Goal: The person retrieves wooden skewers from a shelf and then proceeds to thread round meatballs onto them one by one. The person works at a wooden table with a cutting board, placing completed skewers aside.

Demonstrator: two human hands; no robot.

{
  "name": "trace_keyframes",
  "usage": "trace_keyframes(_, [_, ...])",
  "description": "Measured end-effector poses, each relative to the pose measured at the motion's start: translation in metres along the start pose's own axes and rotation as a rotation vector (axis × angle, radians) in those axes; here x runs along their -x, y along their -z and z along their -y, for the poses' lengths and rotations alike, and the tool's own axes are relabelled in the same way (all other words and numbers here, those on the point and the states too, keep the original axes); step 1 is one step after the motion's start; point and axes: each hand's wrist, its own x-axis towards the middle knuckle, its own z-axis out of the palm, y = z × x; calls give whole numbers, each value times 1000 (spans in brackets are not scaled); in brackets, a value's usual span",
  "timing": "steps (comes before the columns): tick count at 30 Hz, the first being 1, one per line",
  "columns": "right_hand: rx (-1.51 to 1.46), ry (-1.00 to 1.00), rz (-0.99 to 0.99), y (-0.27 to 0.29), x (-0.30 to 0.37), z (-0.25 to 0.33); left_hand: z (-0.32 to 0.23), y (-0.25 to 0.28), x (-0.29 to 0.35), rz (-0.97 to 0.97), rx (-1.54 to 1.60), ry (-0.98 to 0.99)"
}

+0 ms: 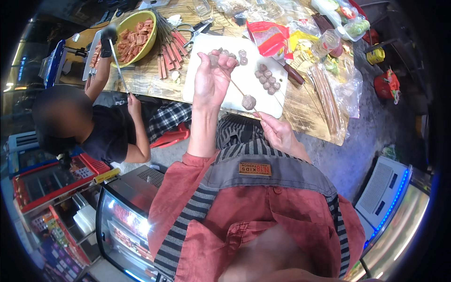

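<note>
- Right hand (pixel 278 135): thumb and fingers pinched together on the skewer (pixel 237 88), which slanted over the white board (pixel 248 77) and bore one grey meatball (pixel 248 102).
- Left hand (pixel 214 77): raised, fingers curled; any grip could not be told.
- Loose meatballs (pixel 268 80): clustered on the board.
- Labels: a brown lettered patch (pixel 255 168) on the apron (pixel 221 170); a red-and-yellow packet (pixel 268 39) beyond the board.

We hold our left hand (pixel 213 77) above the tabletop (pixel 303 113), palm toward us, thumb apart from bent fingers; our right hand (pixel 279 134) sits at the near edge, fingertips pinched.
</note>
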Motion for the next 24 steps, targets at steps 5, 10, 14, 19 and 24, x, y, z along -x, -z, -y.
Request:
trace_keyframes(5, [13, 24, -11, -1, 0, 0, 3, 5, 2, -19, 24, 18])
trace_keyframes(10, [21, 53, -21, -2, 0, -1, 6, 1, 7, -25, 19, 22])
trace_keyframes(14, [28, 79, -36, -4, 1, -1, 8, 1, 11, -28, -13, 17])
trace_keyframes(19, [-11, 61, -31, -3, 2, 1, 15, -4, 16, -38, -223, -38])
trace_keyframes(24, [-73, 73, -48, -6, -1, -4, 35, -12, 28, -74, -527, -49])
